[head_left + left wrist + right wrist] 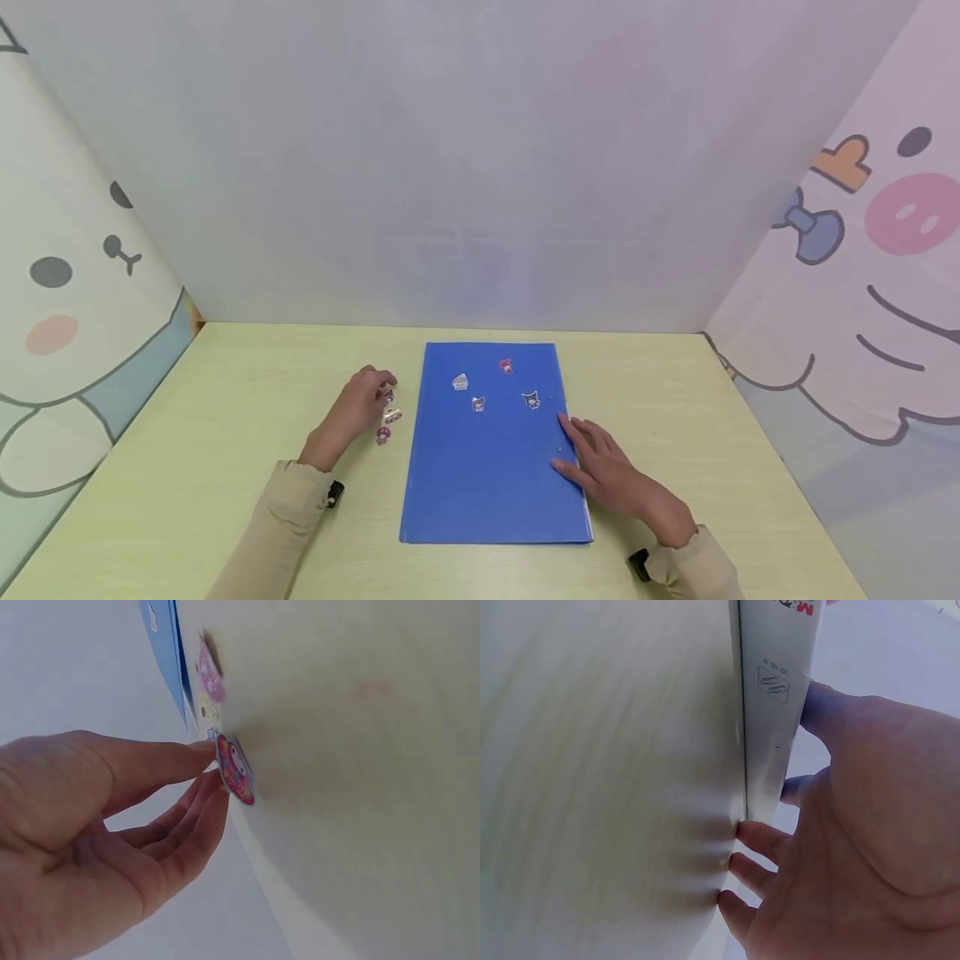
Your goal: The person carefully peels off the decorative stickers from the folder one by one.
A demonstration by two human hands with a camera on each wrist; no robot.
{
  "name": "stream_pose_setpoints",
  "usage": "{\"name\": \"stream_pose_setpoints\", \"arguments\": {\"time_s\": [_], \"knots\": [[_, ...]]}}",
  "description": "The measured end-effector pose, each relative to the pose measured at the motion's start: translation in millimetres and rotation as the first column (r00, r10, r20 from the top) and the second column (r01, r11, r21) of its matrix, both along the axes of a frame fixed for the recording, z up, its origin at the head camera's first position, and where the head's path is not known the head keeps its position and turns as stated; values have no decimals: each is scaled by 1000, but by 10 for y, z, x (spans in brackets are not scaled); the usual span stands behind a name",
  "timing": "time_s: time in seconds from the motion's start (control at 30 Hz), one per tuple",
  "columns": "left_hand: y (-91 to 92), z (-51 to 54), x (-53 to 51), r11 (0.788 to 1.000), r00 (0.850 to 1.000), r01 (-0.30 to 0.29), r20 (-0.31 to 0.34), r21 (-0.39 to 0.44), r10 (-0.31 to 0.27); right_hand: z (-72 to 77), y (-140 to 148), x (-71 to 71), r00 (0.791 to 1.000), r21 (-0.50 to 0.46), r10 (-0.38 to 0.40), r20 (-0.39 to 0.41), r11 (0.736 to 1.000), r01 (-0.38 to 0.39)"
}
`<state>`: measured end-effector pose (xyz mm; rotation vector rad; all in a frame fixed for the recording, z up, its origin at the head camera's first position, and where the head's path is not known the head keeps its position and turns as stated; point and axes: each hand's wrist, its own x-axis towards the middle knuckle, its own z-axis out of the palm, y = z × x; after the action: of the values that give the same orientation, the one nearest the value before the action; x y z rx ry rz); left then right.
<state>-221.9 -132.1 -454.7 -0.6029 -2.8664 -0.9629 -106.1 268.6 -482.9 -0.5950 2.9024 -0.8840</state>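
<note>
A blue file folder (495,483) lies flat on the table, with several cartoon stickers on its upper half, among them a pink one (506,366) and a dark one (531,400). Left of the folder, my left hand (354,408) pinches a pink and red character sticker (237,771) by its edge between thumb and fingertips, close to the tabletop. Two more loose stickers lie near it, a pale one (392,416) and a purple-pink one (383,435). My right hand (611,475) rests on the folder's right edge, thumb and index finger on the cover, other fingertips on the table.
The folder's white side (774,712) carries printed marks, and two small round buttons (558,450) sit near its right edge. Pale wood-patterned tabletop (675,383) surrounds it. A grey-white backdrop (450,167) rises behind, with cartoon-printed cloth at both sides.
</note>
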Motion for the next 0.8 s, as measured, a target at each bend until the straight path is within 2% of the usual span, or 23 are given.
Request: {"name": "stream_pose_setpoints", "arguments": {"time_s": [0.13, 0.37, 0.5, 0.63, 0.8], "knots": [[25, 28, 5, 1000, 1000, -5, -2, -25, 5, -24, 6, -6, 1000, 34, -4, 3, 999, 4], [113, 24, -14, 999, 1000, -19, 8, -46, 19, 0, -8, 4, 1000, 22, 7, -23, 1000, -7], [189, 25, -36, 997, 999, -43, 31, -59, 45, 14, -6, 4, 1000, 11, 3, -2, 1000, -3], [270, 28, -60, 996, 999, -44, 26, -76, 46, -15, 8, -9, 1000, 8, -5, 13, 1000, 5], [365, 0, -102, 996, 999, -38, -4, -81, 38, -80, 29, -20, 1000, 36, -3, -9, 999, 4]]}}
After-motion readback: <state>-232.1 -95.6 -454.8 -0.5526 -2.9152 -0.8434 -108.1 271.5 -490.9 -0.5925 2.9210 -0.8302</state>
